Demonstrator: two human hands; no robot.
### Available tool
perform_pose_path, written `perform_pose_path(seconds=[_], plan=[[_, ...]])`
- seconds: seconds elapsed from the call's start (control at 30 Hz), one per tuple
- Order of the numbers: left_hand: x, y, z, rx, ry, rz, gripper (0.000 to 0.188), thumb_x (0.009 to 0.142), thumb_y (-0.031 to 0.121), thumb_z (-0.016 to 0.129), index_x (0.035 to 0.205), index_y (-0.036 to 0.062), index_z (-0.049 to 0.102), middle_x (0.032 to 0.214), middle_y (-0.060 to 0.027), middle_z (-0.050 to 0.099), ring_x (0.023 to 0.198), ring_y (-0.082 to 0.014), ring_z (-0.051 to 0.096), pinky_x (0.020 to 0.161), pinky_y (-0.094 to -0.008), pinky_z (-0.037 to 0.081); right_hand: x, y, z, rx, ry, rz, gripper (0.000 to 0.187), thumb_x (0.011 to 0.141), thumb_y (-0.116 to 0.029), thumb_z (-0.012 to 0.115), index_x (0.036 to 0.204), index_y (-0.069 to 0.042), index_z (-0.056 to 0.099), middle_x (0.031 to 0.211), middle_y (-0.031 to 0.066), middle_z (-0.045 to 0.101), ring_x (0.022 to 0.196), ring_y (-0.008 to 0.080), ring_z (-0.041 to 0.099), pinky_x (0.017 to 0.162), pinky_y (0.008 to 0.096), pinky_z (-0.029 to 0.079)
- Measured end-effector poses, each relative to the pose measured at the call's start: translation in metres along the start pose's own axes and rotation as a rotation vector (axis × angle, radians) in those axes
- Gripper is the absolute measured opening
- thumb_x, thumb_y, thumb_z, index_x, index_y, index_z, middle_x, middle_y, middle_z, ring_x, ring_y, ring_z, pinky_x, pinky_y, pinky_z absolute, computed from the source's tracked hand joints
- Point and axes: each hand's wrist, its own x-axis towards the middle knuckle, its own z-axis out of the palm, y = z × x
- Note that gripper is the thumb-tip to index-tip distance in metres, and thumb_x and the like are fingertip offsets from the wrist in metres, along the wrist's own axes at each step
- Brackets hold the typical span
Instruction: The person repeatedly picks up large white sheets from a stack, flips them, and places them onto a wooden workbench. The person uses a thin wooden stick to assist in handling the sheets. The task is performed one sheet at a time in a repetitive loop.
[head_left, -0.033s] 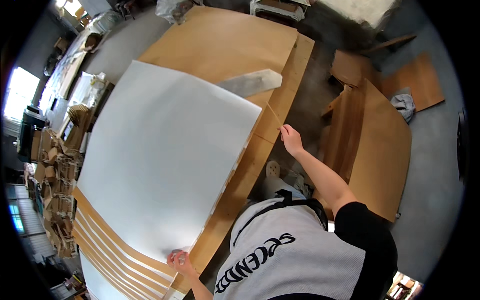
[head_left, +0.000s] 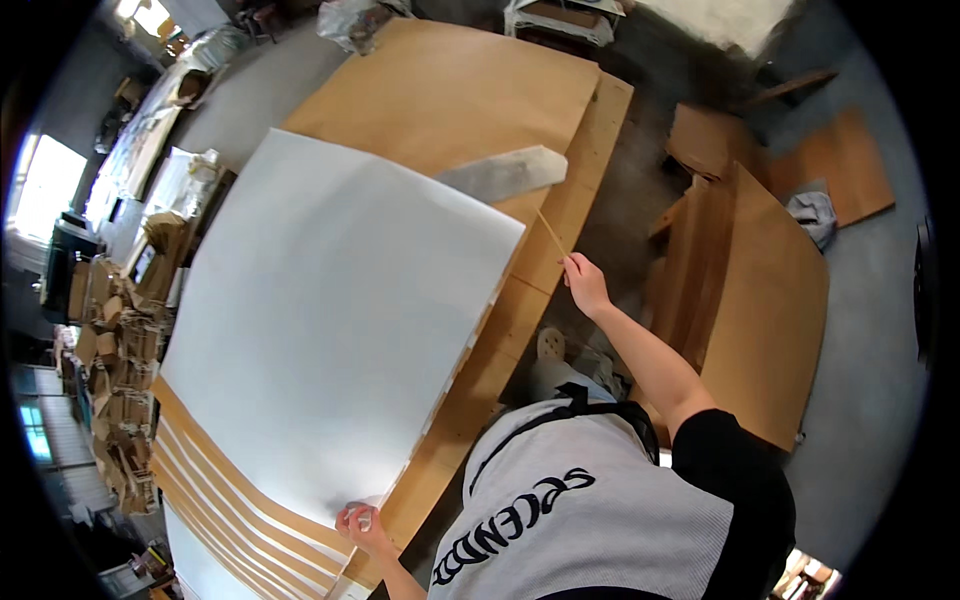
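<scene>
A large white sheet (head_left: 340, 300) lies over brown paper (head_left: 470, 80) on the wooden workbench (head_left: 450, 435). By the sheet's near lower corner, my left hand (head_left: 366, 527) is closed with curled fingers; a small, pale, glassy-looking thing shows among them, too small to name. Out beyond the bench's right edge, my right hand (head_left: 587, 284) pinches one end of a thin wooden stick (head_left: 550, 232). The stick's far tip points up and left, near the sheet's upper right corner. Below the sheet, several slim tan strips (head_left: 240, 515) alternate with white gaps.
A grey-white pointed strip (head_left: 510, 172) lies on the brown paper, partly under the sheet. Right of the bench stands a brown board-topped piece (head_left: 770, 310). Stacked cardboard pieces (head_left: 110, 400) line the left side. My shoe (head_left: 550, 345) is on the floor beside the bench.
The whole picture has shifted very slightly. Both hands keep their places and grips.
</scene>
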Motion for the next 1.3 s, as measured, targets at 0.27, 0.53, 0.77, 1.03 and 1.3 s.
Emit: perform_pose_path(seconds=[0.27, 0.53, 0.77, 1.03, 1.3], plan=[[0.044, 0.126, 0.066, 0.220, 0.175, 0.330, 0.027, 0.065, -0.001, 0.058, 0.091, 0.0056, 0.055, 0.101, -0.0106, 0.047, 0.098, -0.0275, 0.042, 0.082, -0.0386, 0.035, 0.046, 0.021, -0.047, 0.260, -0.149, 0.042, 0.024, 0.087, -0.021, 0.043, 0.085, -0.002, 0.058, 0.057, 0.0012, 0.049, 0.051, 0.0069, 0.044, 0.048, 0.0215, 0.035], [0.059, 0.347, 0.218, 0.106, -0.227, 0.857, 0.028, 0.073, 0.011, 0.059, 0.100, 0.0074, 0.055, 0.107, -0.0099, 0.049, 0.101, -0.0264, 0.043, 0.086, -0.0382, 0.032, 0.044, 0.073, -0.122, 0.345, -0.203, 0.093, 0.024, 0.085, -0.026, 0.046, 0.081, -0.005, 0.058, 0.054, 0.0017, 0.051, 0.044, 0.0087, 0.044, 0.041, 0.0229, 0.036], [0.049, 0.437, 0.336, 0.157, -0.256, 0.967, 0.034, 0.075, 0.028, 0.058, 0.102, 0.0093, 0.055, 0.107, -0.0088, 0.048, 0.100, -0.0266, 0.044, 0.085, -0.0395, 0.031, -0.006, 0.156, -0.217, 0.253, 0.049, 0.384, 0.024, 0.085, -0.024, 0.046, 0.084, -0.004, 0.059, 0.060, 0.0024, 0.056, 0.049, 0.0088, 0.048, 0.043, 0.0222, 0.038], [0.027, 0.534, 0.429, 0.095, -0.542, 1.150, 0.029, 0.076, 0.028, 0.058, 0.098, 0.0096, 0.056, 0.102, -0.0083, 0.051, 0.095, -0.0252, 0.047, 0.081, -0.0388, 0.034, -0.013, 0.192, -0.248, 0.411, 0.292, 0.633, 0.022, 0.085, -0.021, 0.045, 0.083, -0.003, 0.059, 0.058, 0.0024, 0.056, 0.046, 0.0080, 0.048, 0.042, 0.0218, 0.038], [-0.053, 0.645, 0.564, -0.130, -1.413, 1.046, 0.021, 0.078, 0.020, 0.058, 0.094, 0.0053, 0.057, 0.093, -0.0112, 0.052, 0.080, -0.0243, 0.055, 0.071, -0.0323, 0.044, 0.041, 0.252, -0.279, 0.264, 0.579, 0.652, 0.021, 0.085, -0.021, 0.046, 0.081, -0.005, 0.060, 0.058, 0.0014, 0.055, 0.047, 0.0089, 0.047, 0.044, 0.0243, 0.038]])
